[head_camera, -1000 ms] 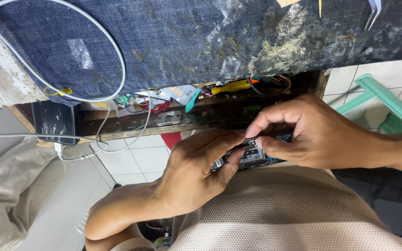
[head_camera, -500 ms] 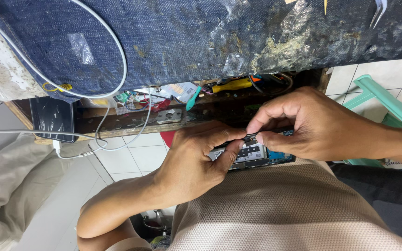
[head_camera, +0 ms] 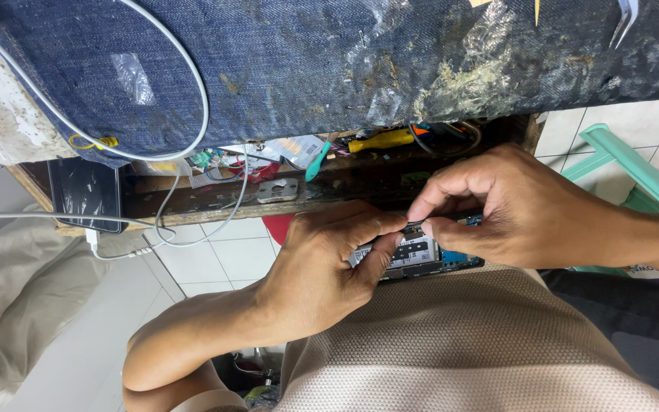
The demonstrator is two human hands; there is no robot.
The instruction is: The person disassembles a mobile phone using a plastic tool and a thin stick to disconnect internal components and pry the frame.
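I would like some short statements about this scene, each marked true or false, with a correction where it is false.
1. Both hands are on the opened phone. True.
2. The left hand holds the yellow screwdriver. False: the screwdriver lies on the shelf under the bench, and no hand touches it.
3. The right hand pinches a small part at the top edge of the phone. True.
4. The white cable lies on a red cloth. False: it loops over a blue denim cover.
5. A dark phone sits at the left end of the shelf. True.
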